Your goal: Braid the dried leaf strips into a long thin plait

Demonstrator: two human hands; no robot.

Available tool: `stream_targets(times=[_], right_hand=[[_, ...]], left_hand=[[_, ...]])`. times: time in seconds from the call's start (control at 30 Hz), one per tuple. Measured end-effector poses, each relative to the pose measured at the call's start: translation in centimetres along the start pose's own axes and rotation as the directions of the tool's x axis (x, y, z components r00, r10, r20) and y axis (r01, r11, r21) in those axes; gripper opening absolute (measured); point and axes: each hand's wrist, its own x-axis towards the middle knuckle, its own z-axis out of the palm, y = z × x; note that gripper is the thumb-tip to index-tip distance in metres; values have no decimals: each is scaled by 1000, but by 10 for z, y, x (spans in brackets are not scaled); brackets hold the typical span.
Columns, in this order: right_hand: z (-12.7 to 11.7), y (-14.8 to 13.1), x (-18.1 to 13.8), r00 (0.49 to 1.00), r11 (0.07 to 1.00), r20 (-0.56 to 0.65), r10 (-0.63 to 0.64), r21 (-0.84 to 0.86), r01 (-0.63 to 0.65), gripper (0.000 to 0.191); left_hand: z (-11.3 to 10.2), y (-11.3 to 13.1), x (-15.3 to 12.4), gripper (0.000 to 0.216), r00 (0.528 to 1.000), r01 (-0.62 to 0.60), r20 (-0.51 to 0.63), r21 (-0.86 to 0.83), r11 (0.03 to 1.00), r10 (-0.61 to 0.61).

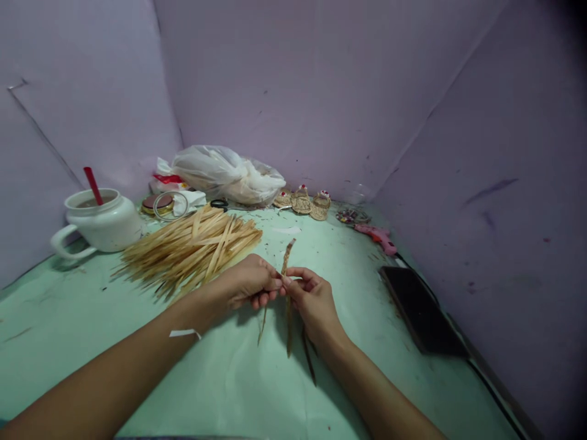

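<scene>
A pale tan straw pile [192, 247] lies left of centre on the mint-green table [68, 318]. Upper left, a white pot [103, 223] holds a red stick [93, 185]. At right, a pink glue gun [376, 236] and a dark slab [419, 308].

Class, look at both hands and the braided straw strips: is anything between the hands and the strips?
Nothing visible. The left hand and right hand already pinch the braided strips directly; the straw pile lies apart, to the left.
</scene>
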Motion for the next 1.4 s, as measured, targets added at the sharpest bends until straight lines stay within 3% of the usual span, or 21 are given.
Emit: stream_targets(times=[0.13,0.27,0.37,0.5,0.63,0.73,0.83,0.93,1.03,1.1,1.17,1.23,1.3,1.33,1.4], right_hand=[[0,0,0,1000,1000,-22,21,-18,-21,23],[-1,-3,-1,1000,998,18,18,-65,-17,23],[-7,-9,1,999,978,38,-5,-209,12,22],[-17,-19,3,999,861,32,-16,-507,30,23],[-15,-23,-3,1000,831,-17,1,-556,-10,23],[-7,-20,-13,978,741,86,-188,-641,199,23],[1,-12,-23,882,486,284,-375,-750,448,23],[4,-4,-28,802,315,439,-406,-756,574,24],[5,-3,-30,768,266,512,-384,-735,624,27],[3,-8,-29,780,302,542,-313,-722,623,21],[-1,-16,-25,827,425,468,-313,-709,562,19],[-9,-24,-15,897,627,182,-403,-659,416,23],[-19,-28,-3,907,822,-154,-391,-503,269,28],[-24,-29,3,926,880,-192,-326,-420,222,34],[-31,-29,13,978,946,-128,-167,-302,122,36]], left_hand=[[3,-3,1,14,982,-124,-113,206,971,150],[1,-6,3,16,936,-262,-135,356,897,326],[-3,-4,5,14,931,-259,-168,314,913,322],[-4,-4,5,15,908,-271,-203,383,883,367],[2,-8,8,14,843,-217,-344,484,848,412],[7,-10,11,12,832,-155,-444,390,907,333],[11,-9,13,8,852,-131,-486,159,978,193],[14,-9,14,6,883,-92,-466,-56,994,56],[16,-12,18,6,895,-106,-443,-116,988,44],[16,-16,22,8,885,-140,-460,-107,984,76],[16,-20,25,7,877,-177,-463,-68,982,126],[18,-23,25,6,885,-178,-437,1,984,161],[21,-24,23,8,904,-158,-387,89,983,181],[24,-25,21,9,913,-151,-363,129,980,188],[28,-25,17,11,922,-168,-316,196,966,225]])
